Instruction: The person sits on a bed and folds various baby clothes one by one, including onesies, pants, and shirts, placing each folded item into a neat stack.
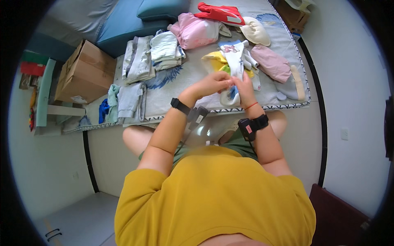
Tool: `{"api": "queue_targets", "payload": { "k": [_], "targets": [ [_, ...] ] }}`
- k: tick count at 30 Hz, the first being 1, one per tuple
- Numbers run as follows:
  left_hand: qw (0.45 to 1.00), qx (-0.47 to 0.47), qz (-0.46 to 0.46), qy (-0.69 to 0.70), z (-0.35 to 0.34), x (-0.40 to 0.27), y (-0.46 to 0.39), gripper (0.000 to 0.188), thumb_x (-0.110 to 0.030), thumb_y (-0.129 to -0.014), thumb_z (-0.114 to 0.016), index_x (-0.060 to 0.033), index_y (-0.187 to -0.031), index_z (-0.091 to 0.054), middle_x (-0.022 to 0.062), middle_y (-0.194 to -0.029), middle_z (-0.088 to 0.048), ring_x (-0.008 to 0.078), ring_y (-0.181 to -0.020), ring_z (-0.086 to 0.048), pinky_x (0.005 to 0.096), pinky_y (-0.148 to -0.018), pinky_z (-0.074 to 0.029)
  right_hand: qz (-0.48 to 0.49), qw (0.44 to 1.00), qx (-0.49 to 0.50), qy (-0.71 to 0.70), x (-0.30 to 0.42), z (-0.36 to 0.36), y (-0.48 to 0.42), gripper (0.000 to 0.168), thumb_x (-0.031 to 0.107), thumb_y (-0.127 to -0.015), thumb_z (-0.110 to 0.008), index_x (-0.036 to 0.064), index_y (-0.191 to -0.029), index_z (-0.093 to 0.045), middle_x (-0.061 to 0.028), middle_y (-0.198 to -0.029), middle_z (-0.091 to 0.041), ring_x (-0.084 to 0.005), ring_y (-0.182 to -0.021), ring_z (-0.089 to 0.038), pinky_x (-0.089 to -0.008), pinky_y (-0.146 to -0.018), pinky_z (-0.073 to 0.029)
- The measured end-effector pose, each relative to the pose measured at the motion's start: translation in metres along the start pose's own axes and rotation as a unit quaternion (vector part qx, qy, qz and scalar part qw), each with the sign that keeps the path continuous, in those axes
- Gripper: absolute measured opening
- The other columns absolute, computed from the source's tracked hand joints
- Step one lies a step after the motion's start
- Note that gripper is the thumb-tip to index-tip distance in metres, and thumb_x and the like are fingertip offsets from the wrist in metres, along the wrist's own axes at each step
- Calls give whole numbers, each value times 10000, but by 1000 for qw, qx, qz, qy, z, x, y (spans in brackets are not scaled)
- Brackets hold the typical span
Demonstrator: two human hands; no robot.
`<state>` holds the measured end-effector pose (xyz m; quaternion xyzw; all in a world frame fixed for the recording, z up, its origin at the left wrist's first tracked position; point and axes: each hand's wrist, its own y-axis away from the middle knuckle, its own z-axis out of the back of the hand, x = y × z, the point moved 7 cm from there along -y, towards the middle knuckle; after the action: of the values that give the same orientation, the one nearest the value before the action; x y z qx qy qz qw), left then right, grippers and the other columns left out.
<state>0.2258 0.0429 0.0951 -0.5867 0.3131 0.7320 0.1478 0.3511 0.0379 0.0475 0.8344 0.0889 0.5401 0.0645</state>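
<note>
Both my hands meet above the near edge of a patterned mat. My right hand (245, 89) grips a small white garment (236, 61) with a blue edge and a printed figure, bunched lengthwise. Close against it, my left hand (212, 83) has bent fingers at the garment's side; whether they pinch the cloth cannot be told. Under and behind the garment lie a yellow cloth item (214, 58) and other white clothes. To the right lies a folded pink garment (272, 63). Folded white clothes (164, 47) and patterned white clothes (140, 58) are stacked to the left.
A cardboard box (89, 72) stands at the left beside a blue cushioned seat (132, 27). Folded grey clothing (130, 100) lies near the mat's front edge. Farther back are a pink-and-white garment (197, 30), a red garment (220, 13) and a cream padded item (255, 30).
</note>
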Motion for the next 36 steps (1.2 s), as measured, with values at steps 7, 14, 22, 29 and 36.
{"api": "queue_targets", "payload": {
  "k": [7, 14, 22, 29, 36],
  "targets": [
    [981, -137, 1, 140, 46, 28, 29, 378, -299, -942, -607, -80, -1239, -525, 0, -1026, -610, 99, -963, -564, 254, -775, -475, 392, 816, 99, 413, 23, -62, 21, 164, 52, -777, -605, 96, -925, -660, -90, -1023, -635, -304, -971, -569, -387, -847, -454],
    [884, -360, -190, 230, 120, 68, 83, 235, 26, -846, -494, -48, -1047, -590, 11, -988, -619, 93, -884, -564, 240, -807, -438, 300, 699, 163, 628, -24, -114, 47, 279, 200, -743, -715, 137, -1007, -649, -118, -1197, -570, -343, -1184, -481, -461, -958, -412],
    [763, -493, -213, 360, 143, 98, 136, 186, 30, -872, -463, -34, -1032, -532, 46, -939, -615, 126, -827, -594, 255, -737, -485, 203, 495, 19, 844, -45, -45, -31, 203, 249, -882, -551, 198, -1034, -675, -50, -1481, -386, -318, -1389, -319, -633, -1048, -283],
    [811, -544, -149, 158, 151, 111, 121, 254, -7, -820, -558, -14, -1070, -516, 80, -966, -594, 178, -867, -591, 304, -784, -483, 157, 495, -135, 844, -1, 7, -51, 223, 208, -847, -585, 191, -1044, -687, -110, -1457, -407, -361, -1350, -364, -577, -1068, -295],
    [827, -394, -190, -354, 87, 71, 87, 476, -211, -679, -799, -67, -1090, -607, 126, -1083, -592, 313, -1011, -566, 404, -895, -456, 304, 605, -27, 735, -3, -61, -6, 271, 242, -779, -682, 152, -1035, -683, -115, -1140, -602, -316, -1101, -555, -435, -942, -441]
  ]
}}
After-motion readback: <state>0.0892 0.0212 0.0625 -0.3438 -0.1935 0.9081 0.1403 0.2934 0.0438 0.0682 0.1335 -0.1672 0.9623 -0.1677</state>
